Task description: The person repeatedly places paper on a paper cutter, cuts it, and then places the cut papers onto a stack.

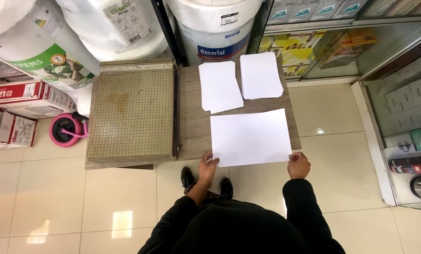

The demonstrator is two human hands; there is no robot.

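A large white sheet of paper lies at the near right of a small wooden table, its near edge past the table's rim. My left hand pinches its near left corner, and my right hand grips its near right corner. Two stacks of smaller white sheets lie at the table's far side, a left stack and a right stack. A tan gridded paper cutter with a dark blade arm along its right edge fills the table's left half.
Big white wrapped rolls and a white bucket stand behind the table. Red and white boxes and a pink and black wheeled thing sit on the floor at left. Glass display cases line the right. The floor is beige tile.
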